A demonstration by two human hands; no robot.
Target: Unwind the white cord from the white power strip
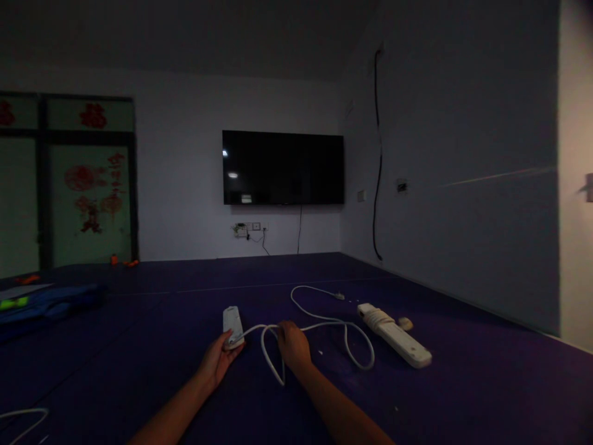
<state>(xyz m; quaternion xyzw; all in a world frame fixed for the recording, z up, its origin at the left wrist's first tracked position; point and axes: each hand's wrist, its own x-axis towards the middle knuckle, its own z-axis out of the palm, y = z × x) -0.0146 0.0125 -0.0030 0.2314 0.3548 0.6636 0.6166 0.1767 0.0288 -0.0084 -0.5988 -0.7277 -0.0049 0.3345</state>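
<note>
My left hand (218, 360) is closed around the near end of a small white power strip (233, 320), which points away from me above the purple surface. From that end a white cord (257, 327) runs right to my right hand (293, 346), whose fingers are closed on it. Past my right hand the cord lies in loose loops and ends in a plug (340, 296). A longer white power strip (403, 343) lies to the right, its own cord wound around its far half, with a plug (406, 323) beside it.
The purple surface (185, 402) stretches to the walls. Blue cloth (60, 303) lies at the left, and another white cord (28, 411) at the lower left. Small orange items (114, 259) sit near the door. A television (283, 167) hangs ahead; a black cable (377, 185) hangs at right.
</note>
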